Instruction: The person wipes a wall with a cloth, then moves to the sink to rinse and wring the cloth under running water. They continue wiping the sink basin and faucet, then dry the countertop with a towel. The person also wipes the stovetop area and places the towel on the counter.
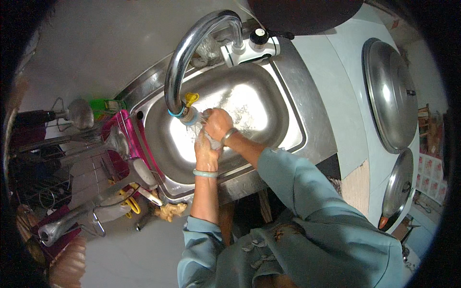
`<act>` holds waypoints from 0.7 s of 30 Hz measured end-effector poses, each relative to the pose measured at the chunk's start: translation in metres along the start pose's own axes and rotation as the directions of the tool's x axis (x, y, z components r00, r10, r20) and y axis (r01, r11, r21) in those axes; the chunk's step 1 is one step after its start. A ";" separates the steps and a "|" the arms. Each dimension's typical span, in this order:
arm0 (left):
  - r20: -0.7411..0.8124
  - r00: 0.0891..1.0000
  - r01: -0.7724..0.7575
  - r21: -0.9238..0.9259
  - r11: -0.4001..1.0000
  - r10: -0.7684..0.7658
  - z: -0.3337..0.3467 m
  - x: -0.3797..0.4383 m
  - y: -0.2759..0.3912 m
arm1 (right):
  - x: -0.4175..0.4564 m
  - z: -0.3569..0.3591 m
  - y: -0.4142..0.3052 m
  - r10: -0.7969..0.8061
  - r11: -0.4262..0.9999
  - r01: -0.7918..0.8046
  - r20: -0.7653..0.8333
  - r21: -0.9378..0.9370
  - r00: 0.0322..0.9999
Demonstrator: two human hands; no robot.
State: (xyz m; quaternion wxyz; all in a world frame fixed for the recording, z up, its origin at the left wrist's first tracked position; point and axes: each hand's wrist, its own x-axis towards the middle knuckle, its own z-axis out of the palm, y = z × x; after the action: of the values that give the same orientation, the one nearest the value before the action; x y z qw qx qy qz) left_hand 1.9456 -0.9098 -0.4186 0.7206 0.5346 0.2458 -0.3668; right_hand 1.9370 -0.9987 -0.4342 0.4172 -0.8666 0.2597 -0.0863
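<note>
Under the running faucet, my hands meet over the stainless steel sink basin [230, 77]. My left hand [206, 153], with a pale bangle at its wrist, holds a small whitish wet thing [213, 141]. Its kind is not clear, since my fingers and the water cover most of it. My right hand [218, 123] wears a silvery bangle and curls over the left one; whether its fingers also grip that thing is hidden. Water from the faucet's nozzle [190, 117] splashes onto both. The chrome gooseneck spout [176, 68] arches in from the back.
A wire dish rack [95, 169] with ladles and a magenta tray [126, 135] stands left of the basin. A cleaver-like metal utensil [68, 216] and a piece of ginger [171, 211] lie nearer me. Two metal lids [390, 93] sit on the right counter [331, 72].
</note>
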 end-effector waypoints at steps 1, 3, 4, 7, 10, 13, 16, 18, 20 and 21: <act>0.184 0.983 0.037 -0.131 0.991 -0.013 -0.014 0.002 -0.001 | -0.009 -0.004 -0.017 0.020 0.995 -0.020 0.002 -0.098 1.000; 0.541 0.840 0.182 -0.346 0.920 0.037 -0.052 0.020 -0.005 | -0.029 0.002 -0.036 -0.001 0.977 0.003 0.011 -0.212 1.000; 0.616 0.779 0.151 -0.363 0.920 0.115 -0.066 0.035 -0.008 | -0.035 0.014 -0.034 -0.045 0.974 0.051 0.034 -0.220 0.998; 0.017 1.000 -0.005 -0.174 0.985 0.008 -0.049 0.032 0.001 | -0.023 0.018 -0.014 -0.141 0.943 0.214 0.276 -0.256 0.951; -0.060 0.998 -0.027 -0.098 0.995 0.022 -0.004 0.000 0.024 | 0.009 0.007 0.001 -0.066 0.998 0.068 0.144 -0.015 0.987; 0.171 0.982 -0.052 -0.168 0.984 0.081 0.003 -0.005 0.040 | 0.052 -0.028 0.031 -0.040 0.946 0.028 -0.030 -0.322 0.999; 0.295 0.945 -0.126 -0.061 0.990 0.138 -0.029 0.005 0.036 | 0.077 -0.095 0.055 -0.544 0.525 0.515 0.198 -0.677 0.815; 0.277 0.960 0.001 -0.117 0.993 0.032 -0.032 0.002 0.030 | 0.071 -0.120 0.099 -0.538 0.319 0.641 0.423 -0.698 0.729; 0.318 0.946 -0.055 -0.018 0.998 0.058 -0.043 -0.010 0.022 | 0.042 -0.112 0.116 -0.162 0.336 0.541 0.518 -0.771 0.840; 0.321 0.943 -0.104 0.040 0.994 0.085 -0.046 -0.022 0.022 | 0.017 -0.101 0.119 -0.045 0.403 0.450 0.474 -0.797 0.879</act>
State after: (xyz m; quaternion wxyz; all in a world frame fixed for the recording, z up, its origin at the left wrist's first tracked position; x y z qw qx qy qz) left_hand 1.9520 -0.8566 -0.4034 0.7522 0.4996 0.0898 -0.4201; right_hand 1.8694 -1.1375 -0.4625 -0.0779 -0.9813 0.0450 0.1700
